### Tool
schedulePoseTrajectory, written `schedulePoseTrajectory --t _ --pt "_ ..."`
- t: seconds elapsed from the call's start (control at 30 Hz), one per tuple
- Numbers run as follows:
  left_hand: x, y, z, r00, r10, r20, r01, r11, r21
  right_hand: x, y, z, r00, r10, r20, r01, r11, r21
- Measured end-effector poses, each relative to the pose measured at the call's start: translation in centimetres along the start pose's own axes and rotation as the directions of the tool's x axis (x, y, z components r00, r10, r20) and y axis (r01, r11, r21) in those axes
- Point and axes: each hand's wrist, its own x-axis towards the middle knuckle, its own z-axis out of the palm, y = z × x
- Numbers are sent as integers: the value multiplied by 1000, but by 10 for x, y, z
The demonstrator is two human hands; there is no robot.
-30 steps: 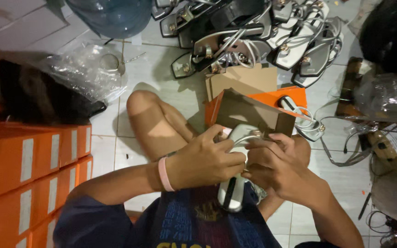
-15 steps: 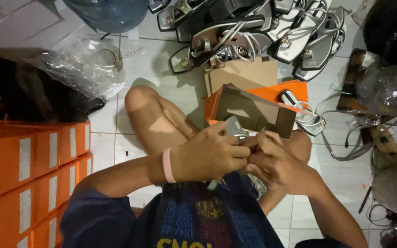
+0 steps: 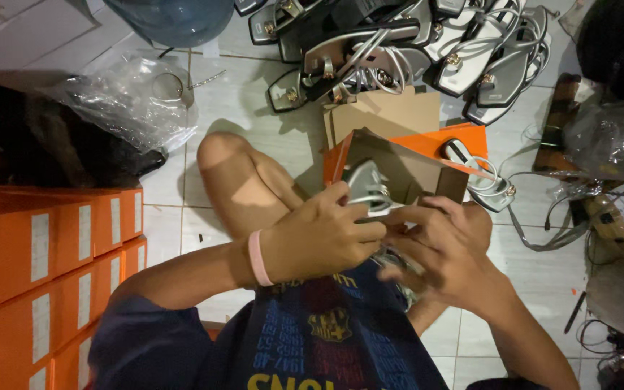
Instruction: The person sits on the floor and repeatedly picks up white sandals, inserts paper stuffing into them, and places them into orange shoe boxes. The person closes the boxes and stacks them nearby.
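Observation:
I sit on a tiled floor with one knee raised. My left hand (image 3: 323, 235), with a pink band on the wrist, is closed around a silver strappy sandal (image 3: 365, 186) just above my lap. My right hand (image 3: 445, 249) touches the same sandal from the right, fingers curled at its straps. Right behind the sandal stands an open orange cardboard shoe box (image 3: 409, 162) with a brown inside. A second silver sandal (image 3: 482, 184) lies at the box's right edge.
A pile of silver and black sandals (image 3: 399, 43) covers the floor ahead. Stacked orange boxes (image 3: 45, 253) rise at my left. A clear plastic bag (image 3: 124, 97) lies at upper left; bags, cables and clutter (image 3: 608, 144) fill the right.
The sandal has risen from my lap toward the open box, and both hands shifted up with it. The view has tilted slightly.

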Motion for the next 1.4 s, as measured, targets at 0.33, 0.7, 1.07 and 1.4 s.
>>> schedulePoseTrajectory --t 0.33,0.7,1.07,1.4 --pt "-8 9 1 999 42 3 -42 999 -9 -9 11 5 980 -105 171 83 988 130" --pt "-13 10 -1 995 78 66 -73 995 -68 -36 12 -6 978 1 206 -48 973 225" --pt "-14 -8 -9 997 -28 68 33 997 -72 -5 17 -18 982 56 180 -103 960 260" --pt "-17 0 -18 1000 -22 18 23 1000 -16 25 4 13 982 -102 157 72 980 186"
